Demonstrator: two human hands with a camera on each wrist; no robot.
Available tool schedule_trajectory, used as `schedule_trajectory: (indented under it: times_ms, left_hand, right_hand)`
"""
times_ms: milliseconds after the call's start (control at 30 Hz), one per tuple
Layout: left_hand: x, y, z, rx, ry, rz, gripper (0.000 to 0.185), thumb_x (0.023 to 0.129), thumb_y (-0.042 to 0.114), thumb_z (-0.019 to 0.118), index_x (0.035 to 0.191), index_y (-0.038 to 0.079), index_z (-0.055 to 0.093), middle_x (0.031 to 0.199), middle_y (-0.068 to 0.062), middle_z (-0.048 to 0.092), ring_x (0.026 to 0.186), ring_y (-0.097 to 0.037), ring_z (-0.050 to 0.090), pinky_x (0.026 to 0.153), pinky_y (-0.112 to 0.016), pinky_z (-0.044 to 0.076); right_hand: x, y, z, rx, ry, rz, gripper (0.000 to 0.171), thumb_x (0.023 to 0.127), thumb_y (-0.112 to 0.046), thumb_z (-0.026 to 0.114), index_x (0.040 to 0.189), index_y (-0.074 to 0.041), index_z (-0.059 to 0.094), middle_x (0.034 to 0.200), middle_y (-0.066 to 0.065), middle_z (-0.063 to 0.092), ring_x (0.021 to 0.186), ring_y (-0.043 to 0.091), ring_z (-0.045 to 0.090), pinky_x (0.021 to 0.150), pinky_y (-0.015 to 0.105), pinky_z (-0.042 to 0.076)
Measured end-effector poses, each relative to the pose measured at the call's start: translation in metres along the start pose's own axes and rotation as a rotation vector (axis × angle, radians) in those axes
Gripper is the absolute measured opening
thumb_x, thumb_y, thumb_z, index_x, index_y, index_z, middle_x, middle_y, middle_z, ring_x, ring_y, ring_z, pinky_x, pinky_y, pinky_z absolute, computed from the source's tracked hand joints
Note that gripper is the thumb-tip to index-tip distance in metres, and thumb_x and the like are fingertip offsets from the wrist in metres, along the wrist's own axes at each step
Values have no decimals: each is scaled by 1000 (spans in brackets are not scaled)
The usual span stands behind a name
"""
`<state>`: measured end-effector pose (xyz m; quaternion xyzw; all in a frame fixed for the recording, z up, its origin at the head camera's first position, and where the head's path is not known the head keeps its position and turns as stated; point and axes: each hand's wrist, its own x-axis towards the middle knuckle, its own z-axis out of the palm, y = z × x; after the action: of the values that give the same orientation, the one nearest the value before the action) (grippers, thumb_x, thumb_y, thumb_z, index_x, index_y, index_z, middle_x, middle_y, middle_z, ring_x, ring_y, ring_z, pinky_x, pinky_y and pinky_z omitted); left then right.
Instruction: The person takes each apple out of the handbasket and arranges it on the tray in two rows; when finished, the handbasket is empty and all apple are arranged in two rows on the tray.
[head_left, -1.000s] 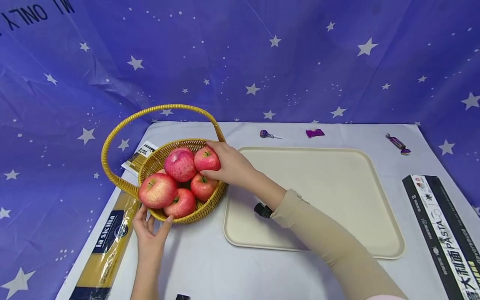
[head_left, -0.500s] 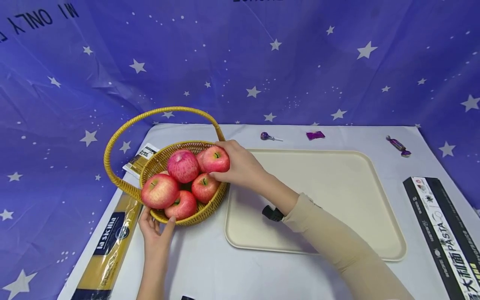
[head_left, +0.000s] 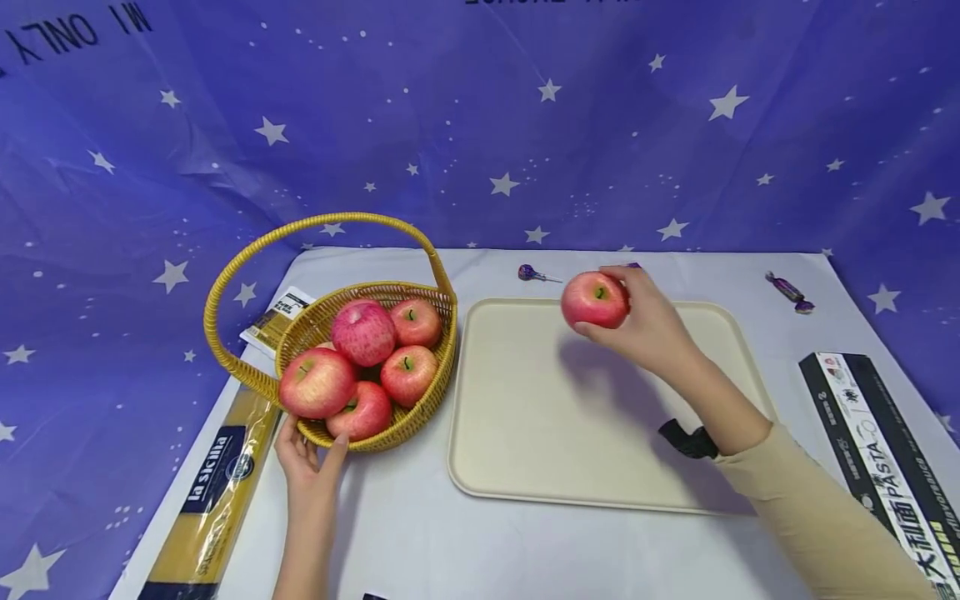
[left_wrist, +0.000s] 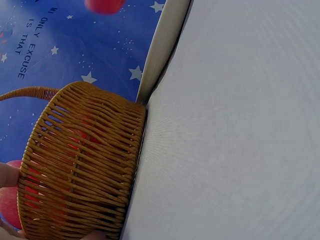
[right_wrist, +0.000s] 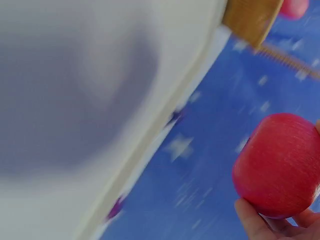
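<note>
In the head view my right hand (head_left: 654,327) grips a red apple (head_left: 591,302) above the back of the cream tray (head_left: 525,450). The right wrist view shows the same apple (right_wrist: 280,165) from the side, apart from the tray. My left hand (head_left: 306,467) holds the near rim of a yellow wicker basket (head_left: 412,421). Its thumb lies on the rim, while the other fingers are partly hidden under the basket's side. Several red apples, among them a large pale red apple (head_left: 318,383), lie in the basket. Its tall handle (head_left: 330,218) arches over the far left side.
Beyond the tray lies a lollipop (head_left: 528,272); a wrapped candy (head_left: 789,292) lies far right. A black pasta box (head_left: 873,450) stretches along the right edge. Left of the basket are a yellow pasta packet (head_left: 217,475) and another packet (head_left: 279,321). A starry blue curtain (head_left: 450,125) hangs behind.
My right hand has lifted the apple out of the basket and carried it right, over the tray. My left hand stays at the basket's rim.
</note>
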<state>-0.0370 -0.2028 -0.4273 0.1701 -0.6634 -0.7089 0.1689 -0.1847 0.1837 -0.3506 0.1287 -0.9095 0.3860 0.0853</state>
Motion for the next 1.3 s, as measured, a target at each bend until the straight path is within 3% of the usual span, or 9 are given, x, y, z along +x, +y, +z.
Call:
schedule_trajectory:
  times_ms: [133,300,567,800,1067,1300]
  left_hand:
    - [0,1,-1,-7,-1,-8,74,94,-2,55,150,10,9,157,-15,9,144,-22,9,115,-26,17]
    - [-1,0,-1,-13,-12,-5,72,94,-1,55,149,11,10,157,-16,10,145,-21,9,115,-26,17]
    - [0,2,-1,-3,-16,-16,72,94,-1,55,148,12,10,157,-15,8,145,-20,7,116,-25,15]
    - [2,2,0,1,-13,-51,75,95,1,55,150,13,5,158,-13,3,145,-20,3,115,-25,16]
    - [0,0,-1,-18,-6,-30,73,95,0,55,149,11,8,158,-15,5,145,-19,6,115,-24,16]
    - [-1,1,-1,-17,-10,-42,73,95,3,56,150,13,8,158,-15,5,145,-20,5,115,-24,17]
  right_hand:
    - [-12,39,-30,-43,19,145,86,75,-36,82,139,1,39,133,22,45,116,39,47,92,59,43]
    - [-25,87,-54,-107,38,254,89,76,-41,80,137,6,36,132,27,43,116,44,45,93,63,40]
    - [-32,134,-61,-153,26,330,91,78,-38,79,135,15,31,127,35,40,114,50,42,96,64,37]
    - [-31,144,-61,-157,23,356,94,78,-38,79,136,16,28,127,36,38,115,51,40,96,65,37]
    - [-28,145,-59,-175,7,335,98,78,-39,79,139,16,26,130,38,35,117,52,38,96,66,36]
    - [-22,120,-59,-253,88,276,93,79,-44,76,144,6,32,134,37,37,120,54,36,95,69,32]
